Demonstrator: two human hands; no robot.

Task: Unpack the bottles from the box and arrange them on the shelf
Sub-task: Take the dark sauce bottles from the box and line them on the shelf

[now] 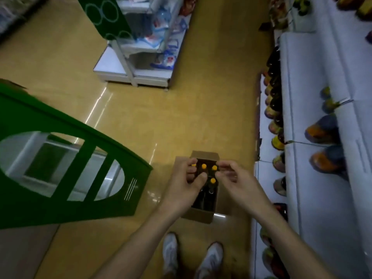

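Observation:
An open cardboard box [199, 215] stands on the floor just ahead of my feet. Inside it are several dark bottles with yellow caps [213, 180]. My left hand [181, 188] and my right hand [239, 184] hover over the box's far end, fingers curled and apart. Nothing shows in either hand. They hide part of the bottles. The white shelf [314, 77] runs along the right, with a row of dark bottles [273, 109] on its low tier.
A green shelf end panel [60, 158] juts in from the left. Another shelf unit [141, 57] with packaged goods stands across the yellow floor at the back. My white shoes [170, 252] are just behind the box. Upper shelf tiers hold jars with orange lids [322, 131].

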